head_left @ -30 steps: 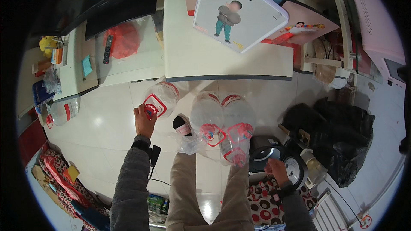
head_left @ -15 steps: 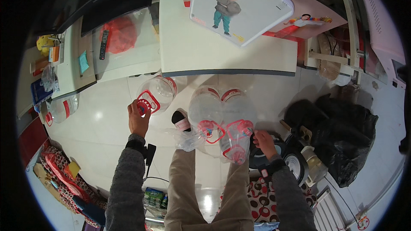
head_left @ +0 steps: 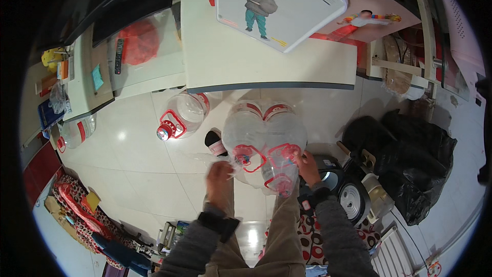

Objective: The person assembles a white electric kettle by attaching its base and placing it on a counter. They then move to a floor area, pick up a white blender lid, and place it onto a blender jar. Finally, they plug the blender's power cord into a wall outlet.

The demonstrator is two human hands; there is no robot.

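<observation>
Several big clear water bottles (head_left: 245, 125) with red caps and red handles lie in front of my legs, wrapped in a thin clear plastic bag (head_left: 271, 172). My left hand (head_left: 219, 185) is closed on the bag's loose left edge, by the red handle. On the other side, my right hand (head_left: 307, 168) pinches the bag beside the rightmost handle; its fingertips are partly hidden. Another clear bottle (head_left: 187, 109) lies apart to the left on the floor, its red cap and handle toward me. A black and pink slipper (head_left: 215, 142) sits between it and the bagged ones.
A white cabinet (head_left: 271, 66) with picture boards on top spans the far side. At right lie a black plastic bag (head_left: 410, 164) and a round dark appliance (head_left: 351, 200). One more bottle (head_left: 77, 132) lies far left. A patterned seat cover (head_left: 82, 220) is at lower left.
My left hand has let go of the separate bottle's cap and moved right to the bag's edge. My right hand has shifted slightly left and up along the bag.
</observation>
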